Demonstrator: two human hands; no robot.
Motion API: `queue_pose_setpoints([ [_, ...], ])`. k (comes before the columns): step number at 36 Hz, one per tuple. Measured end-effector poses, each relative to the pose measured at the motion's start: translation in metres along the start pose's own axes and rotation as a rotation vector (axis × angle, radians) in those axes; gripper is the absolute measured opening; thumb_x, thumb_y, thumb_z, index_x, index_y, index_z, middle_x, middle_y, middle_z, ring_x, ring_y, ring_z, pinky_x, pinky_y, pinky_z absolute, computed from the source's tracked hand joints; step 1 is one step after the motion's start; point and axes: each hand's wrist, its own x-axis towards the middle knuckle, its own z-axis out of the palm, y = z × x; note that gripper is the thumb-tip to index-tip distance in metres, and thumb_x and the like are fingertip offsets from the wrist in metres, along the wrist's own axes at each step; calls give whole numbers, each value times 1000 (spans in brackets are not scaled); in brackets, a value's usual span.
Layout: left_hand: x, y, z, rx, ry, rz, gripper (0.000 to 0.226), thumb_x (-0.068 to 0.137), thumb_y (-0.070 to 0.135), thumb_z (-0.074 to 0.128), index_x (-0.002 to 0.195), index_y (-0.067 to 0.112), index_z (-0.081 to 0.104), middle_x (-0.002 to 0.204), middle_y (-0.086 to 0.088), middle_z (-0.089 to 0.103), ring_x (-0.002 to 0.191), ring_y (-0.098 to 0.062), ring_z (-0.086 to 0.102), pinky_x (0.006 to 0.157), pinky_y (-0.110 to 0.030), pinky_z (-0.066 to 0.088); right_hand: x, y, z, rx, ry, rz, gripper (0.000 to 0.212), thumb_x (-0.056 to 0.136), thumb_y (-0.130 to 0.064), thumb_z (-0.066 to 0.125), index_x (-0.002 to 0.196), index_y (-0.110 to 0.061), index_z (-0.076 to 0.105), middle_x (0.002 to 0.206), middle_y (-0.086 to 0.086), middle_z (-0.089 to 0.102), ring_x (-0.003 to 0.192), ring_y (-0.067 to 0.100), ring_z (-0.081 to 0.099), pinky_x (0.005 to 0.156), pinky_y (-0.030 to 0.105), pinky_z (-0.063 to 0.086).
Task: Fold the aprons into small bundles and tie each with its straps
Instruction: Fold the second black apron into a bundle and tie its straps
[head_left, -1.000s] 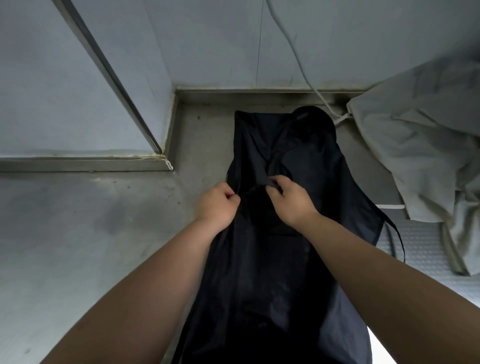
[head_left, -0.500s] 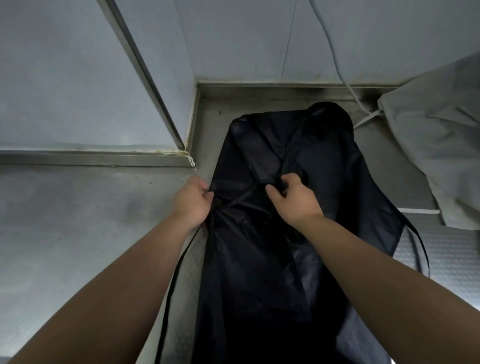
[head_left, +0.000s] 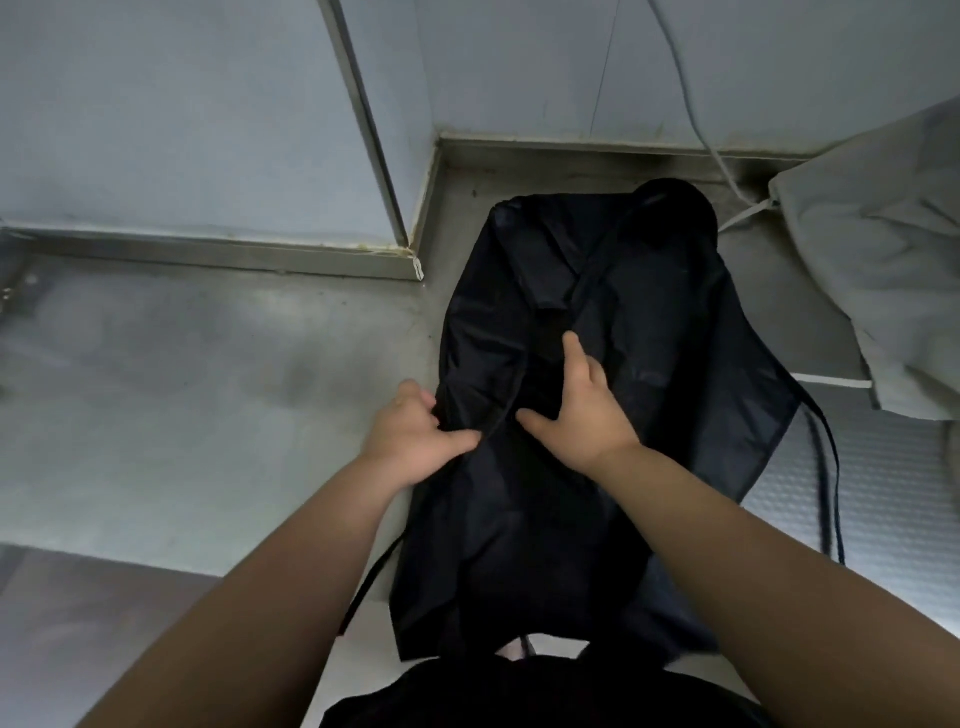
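A black apron (head_left: 639, 322) lies lengthwise on the steel counter (head_left: 208, 415), its near end hanging off the front edge. One thin black strap (head_left: 524, 364) runs down across the fabric and passes between my hands. My left hand (head_left: 410, 441) is at the apron's left edge, its fingers curled on the fabric and its thumb stretched over the cloth. My right hand (head_left: 582, 410) lies flat on the middle of the apron with index finger and thumb spread. Another strap (head_left: 828, 467) dangles off the right side.
A crumpled grey cloth (head_left: 883, 270) is heaped at the right, touching the apron's far corner. A white cable (head_left: 691, 104) runs down the back wall. A ribbed metal surface (head_left: 893, 499) lies to the right. A wall corner juts out at the left rear.
My right hand has let go of the pinched fold and spread flat on the apron. My left hand has shifted left along the edge. The strap now lies across the cloth.
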Motion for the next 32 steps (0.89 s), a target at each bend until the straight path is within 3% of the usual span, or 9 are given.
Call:
queue_pose_setpoints([
  [3, -26, -13, 8, 0, 20, -13, 52, 73, 39, 75, 109, 18, 44, 99, 4, 55, 89, -13, 56, 72, -26, 44, -20, 5, 5, -49, 77, 22, 88, 90, -36, 58, 151, -24, -6, 156, 9, 12, 139, 27, 25, 113, 39, 28],
  [8, -66, -34, 30, 152, -5, -71, 52, 69, 45, 76, 104, 19, 47, 99, 2, 58, 94, -18, 57, 81, -32, 49, -60, 12, 18, -347, 200, -81, 74, 92, -34, 53, 150, -16, 11, 152, 10, 21, 141, 28, 16, 117, 41, 9],
  [10, -75, -39, 39, 224, 35, -71, 54, 72, 47, 74, 107, 15, 48, 105, -3, 59, 99, -22, 57, 82, -32, 47, -76, 14, 24, -395, 251, -101, 65, 92, -32, 51, 148, -18, 19, 149, 8, 27, 138, 27, 22, 113, 43, 14],
  [12, -85, -43, 48, 250, 79, -84, 60, 75, 49, 71, 113, 10, 48, 110, -7, 58, 104, -26, 56, 81, -32, 46, -93, 20, 28, -341, 188, -67, 60, 93, -28, 50, 146, -19, 22, 145, 8, 33, 130, 28, 36, 106, 42, 29],
  [14, -93, -48, 56, 284, 84, -85, 69, 72, 51, 73, 119, 8, 46, 113, -9, 56, 104, -27, 56, 82, -34, 48, -108, 27, 33, -253, 68, 17, 64, 93, -26, 52, 147, -18, 18, 144, 11, 30, 119, 29, 47, 99, 41, 42],
  [16, -96, -52, 60, 315, 83, -68, 71, 70, 50, 75, 119, 8, 45, 113, -9, 55, 103, -27, 56, 81, -34, 48, -118, 34, 38, -257, -15, 68, 71, 92, -28, 54, 148, -20, 12, 145, 11, 25, 119, 30, 47, 98, 41, 44],
  [24, -95, -58, 57, 297, 21, 39, 21, 89, 22, 60, 102, 6, 55, 97, -8, 59, 85, -23, 51, 70, -28, 39, -137, 33, 52, -268, -46, 174, 86, 88, -32, 62, 149, -24, 3, 147, 13, 25, 122, 33, 47, 102, 41, 42],
  [29, -89, -70, 45, -58, -105, -32, 3, 82, 11, 59, 82, 14, 57, 83, -9, 65, 74, -25, 60, 74, -37, 53, -142, 26, 71, -314, -14, 258, 95, 86, -38, 64, 150, -21, -4, 150, 14, 21, 128, 34, 40, 107, 40, 36],
  [32, -80, -86, 25, -149, -179, -17, 8, 77, 6, 57, 76, 14, 59, 83, -15, 68, 77, -30, 64, 84, -47, 55, -143, 22, 78, -336, 14, 300, 103, 82, -46, 67, 149, -19, -6, 151, 14, 19, 133, 35, 33, 112, 41, 29],
])
